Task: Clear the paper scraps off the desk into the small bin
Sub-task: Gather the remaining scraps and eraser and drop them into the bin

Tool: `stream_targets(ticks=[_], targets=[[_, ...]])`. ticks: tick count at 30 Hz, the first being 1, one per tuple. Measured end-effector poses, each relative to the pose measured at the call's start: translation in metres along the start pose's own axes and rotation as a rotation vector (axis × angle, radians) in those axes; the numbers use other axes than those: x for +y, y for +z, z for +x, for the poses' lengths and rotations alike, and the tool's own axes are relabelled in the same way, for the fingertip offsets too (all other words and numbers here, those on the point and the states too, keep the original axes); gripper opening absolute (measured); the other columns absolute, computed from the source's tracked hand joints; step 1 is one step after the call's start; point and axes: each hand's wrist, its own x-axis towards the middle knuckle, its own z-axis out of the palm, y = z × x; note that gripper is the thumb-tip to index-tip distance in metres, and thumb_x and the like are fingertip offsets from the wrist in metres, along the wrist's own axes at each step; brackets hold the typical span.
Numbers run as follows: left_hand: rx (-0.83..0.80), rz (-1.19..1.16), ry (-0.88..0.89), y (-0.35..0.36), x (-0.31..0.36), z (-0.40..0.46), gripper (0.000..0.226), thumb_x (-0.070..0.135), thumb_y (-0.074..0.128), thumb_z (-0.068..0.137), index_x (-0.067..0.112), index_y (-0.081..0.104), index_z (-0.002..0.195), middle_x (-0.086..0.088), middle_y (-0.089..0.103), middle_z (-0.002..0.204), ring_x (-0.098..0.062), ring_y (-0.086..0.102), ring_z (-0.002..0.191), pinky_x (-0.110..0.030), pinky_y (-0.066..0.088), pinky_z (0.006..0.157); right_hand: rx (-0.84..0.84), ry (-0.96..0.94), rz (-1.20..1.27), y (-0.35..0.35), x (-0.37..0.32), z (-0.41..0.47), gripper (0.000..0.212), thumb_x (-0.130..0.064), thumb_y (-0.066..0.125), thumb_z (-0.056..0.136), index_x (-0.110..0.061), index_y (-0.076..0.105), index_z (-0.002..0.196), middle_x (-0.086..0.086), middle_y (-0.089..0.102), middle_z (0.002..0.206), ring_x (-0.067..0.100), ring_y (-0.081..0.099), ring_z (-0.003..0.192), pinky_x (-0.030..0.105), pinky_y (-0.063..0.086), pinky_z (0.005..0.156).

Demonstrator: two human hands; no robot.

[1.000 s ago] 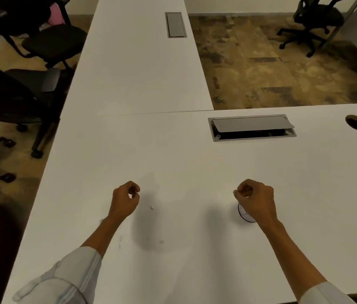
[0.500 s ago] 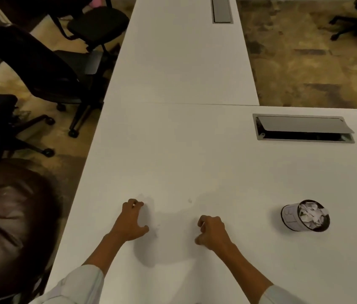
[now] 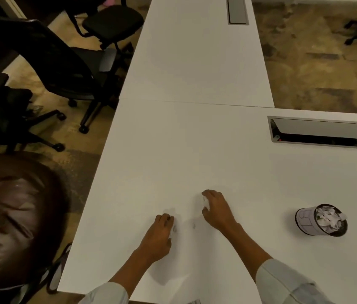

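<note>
The small bin [image 3: 305, 222], a pale cylinder, stands on the white desk [image 3: 173, 150] at the right and is packed with white paper scraps [image 3: 330, 218]. My right hand [image 3: 218, 210] rests left of the bin, its fingers and thumb curled around a white scrap [image 3: 205, 200]. My left hand [image 3: 159, 236] lies closer to me with curled fingers, and a sliver of white shows at its fingertips. Two tiny scraps [image 3: 193, 226] lie on the desk between the hands.
An open grey cable hatch [image 3: 320, 132] is set in the desk at the far right, and another [image 3: 236, 10] lies in the adjoining desk. Black office chairs [image 3: 63, 62] stand left of the desk edge. A brown leather seat [image 3: 15, 216] is at lower left.
My view has swung left, so the bin now sits far right. My right hand left the bin, came back beside the left hand and reached forward onto a scrap. My left hand shifted slightly right.
</note>
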Motion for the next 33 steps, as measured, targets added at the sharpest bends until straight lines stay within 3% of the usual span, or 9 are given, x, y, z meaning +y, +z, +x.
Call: stream_targets(ticks=[3,9,14,18,20,23,25,29,33], targets=[[0.029,0.059,0.034,0.007,0.006,0.000,0.065,0.002,0.073,0.060,0.002,0.055,0.122,-0.010,0.060,0.112,-0.023,0.060,0.094,-0.021,0.055,0.070,-0.063,-0.129,-0.132,0.015,-0.005,-0.012,0.050,0.000,0.056,0.079,-0.001,0.055,0.129,0.014,0.053,0.136,0.032,0.042,0.127,0.037,0.045,0.102],[-0.009,0.218,0.101,0.027,0.019,-0.010,0.075,0.003,0.085,0.041,0.005,0.063,0.113,-0.008,0.066,0.104,-0.019,0.064,0.086,-0.020,0.056,0.060,-0.079,-0.341,-0.261,0.052,-0.016,-0.063,0.035,-0.015,0.067,0.077,-0.008,0.066,0.112,0.011,0.063,0.121,0.028,0.057,0.111,0.032,0.055,0.088],[-0.063,0.180,-0.063,0.039,0.036,-0.023,0.026,0.050,0.068,0.070,0.043,0.057,0.092,0.030,0.056,0.090,0.011,0.052,0.082,-0.001,0.043,0.063,-0.092,-0.372,-0.321,0.057,-0.007,-0.092,0.056,-0.012,0.093,0.041,-0.011,0.073,0.094,0.003,0.069,0.100,0.018,0.066,0.091,0.017,0.053,0.050],[-0.087,0.252,-0.004,0.036,0.043,-0.023,0.039,0.011,0.092,0.035,0.015,0.066,0.065,0.001,0.062,0.070,-0.010,0.058,0.062,-0.014,0.042,0.039,-0.115,-0.321,-0.404,0.056,0.007,-0.101,0.037,-0.009,0.091,0.044,-0.016,0.072,0.075,-0.003,0.066,0.080,0.013,0.061,0.074,0.017,0.044,0.036],[-0.058,0.223,-0.026,0.026,0.045,-0.018,0.035,0.003,0.089,0.036,0.012,0.062,0.056,-0.003,0.059,0.064,-0.013,0.057,0.056,-0.017,0.041,0.036,-0.120,-0.277,-0.409,0.054,0.009,-0.102,0.031,-0.006,0.089,0.045,-0.017,0.070,0.067,-0.004,0.065,0.074,0.012,0.060,0.068,0.019,0.043,0.037],[0.020,0.022,-0.152,0.035,0.036,-0.011,0.022,-0.004,0.074,0.064,0.014,0.062,0.064,-0.001,0.060,0.066,-0.013,0.056,0.056,-0.021,0.047,0.046,-0.096,-0.143,-0.206,0.050,0.012,-0.102,0.020,0.000,0.071,0.071,-0.013,0.075,0.086,0.001,0.072,0.090,0.018,0.065,0.083,0.025,0.054,0.064],[0.057,-0.048,-0.177,0.038,0.039,-0.005,0.021,-0.006,0.070,0.069,0.015,0.071,0.070,-0.001,0.067,0.069,-0.015,0.063,0.062,-0.019,0.050,0.056,-0.009,0.046,0.103,0.038,0.015,-0.103,0.021,-0.003,0.063,0.083,-0.014,0.077,0.094,-0.001,0.075,0.094,0.007,0.068,0.085,0.018,0.054,0.078],[0.159,-0.184,-0.196,0.022,0.079,0.020,0.018,0.000,0.066,0.075,0.015,0.075,0.081,0.003,0.073,0.078,-0.010,0.066,0.069,-0.017,0.051,0.066,0.250,0.303,0.551,-0.019,0.025,-0.118,0.014,-0.006,0.074,0.078,-0.018,0.078,0.080,-0.011,0.074,0.079,-0.004,0.068,0.071,0.017,0.057,0.071],[0.164,-0.404,-0.065,0.013,0.153,0.062,0.015,0.003,0.071,0.074,0.017,0.074,0.078,0.007,0.072,0.074,-0.003,0.065,0.065,-0.018,0.055,0.064,0.477,0.457,0.688,-0.094,0.058,-0.140,0.013,-0.008,0.077,0.075,-0.021,0.076,0.075,-0.011,0.075,0.073,0.000,0.069,0.071,0.013,0.053,0.069]])
